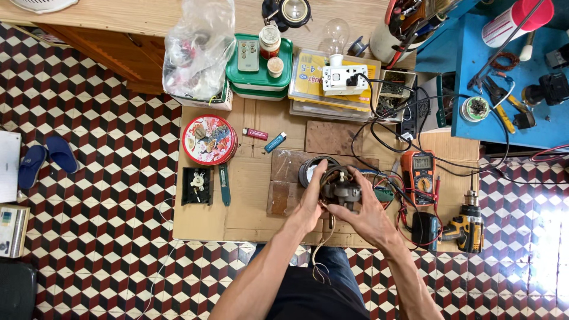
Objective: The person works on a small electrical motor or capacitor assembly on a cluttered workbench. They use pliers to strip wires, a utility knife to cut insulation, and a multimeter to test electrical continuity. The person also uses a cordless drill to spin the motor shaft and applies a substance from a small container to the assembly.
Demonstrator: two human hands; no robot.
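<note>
Both hands, left hand (312, 198) and right hand (363, 208), are clasped around a dark round metal fan motor (339, 188), which is steadied above the low brown cardboard-covered table (249, 201) with trailing wires (320, 249) left hanging near.

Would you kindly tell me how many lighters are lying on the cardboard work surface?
2: a red lighter beside the round tin, and a blue lighter just right of it. Others may be hidden under clutter.

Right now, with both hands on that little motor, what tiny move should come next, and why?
Probably set the motor down on the cardboard mat. Both the left hand and right hand hold it, and its loose wires dangle off the edge.
</note>
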